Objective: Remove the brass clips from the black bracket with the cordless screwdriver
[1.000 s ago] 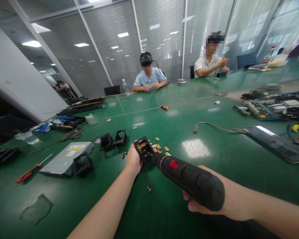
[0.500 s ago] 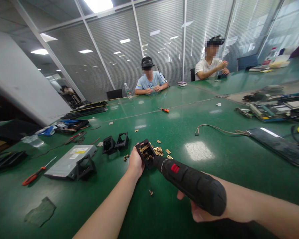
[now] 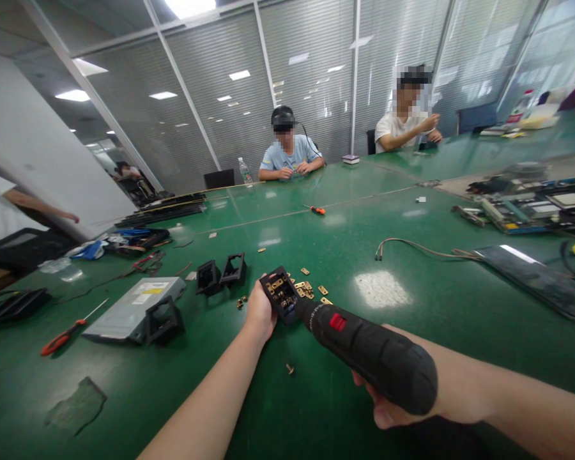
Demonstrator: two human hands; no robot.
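My left hand (image 3: 262, 313) is closed around the left side of a black plastic socket housing (image 3: 278, 289), tilted so that its inside with brass contacts and screws faces me. My right hand (image 3: 381, 399) grips a black cordless screwdriver (image 3: 371, 351) with a red switch on top. Its tip reaches the lower right of the housing; the bit itself is hidden. Beyond the housing lies a small heap of brass plates (image 3: 306, 291). Several brass screws (image 3: 241, 302) lie left of my left hand, and a single screw (image 3: 290, 368) lies nearer me.
Two black frames (image 3: 232, 269) stand left of the housing; another black frame (image 3: 164, 319) leans by a grey metal drive (image 3: 133, 310). An orange screwdriver (image 3: 64, 337) lies further left. At right are a dark flat panel (image 3: 531, 281) and circuit boards (image 3: 551, 204). Two people sit opposite.
A person's arm and white shirt have come into view at the far left. Both my hands, the housing and the cordless screwdriver stay almost in place.
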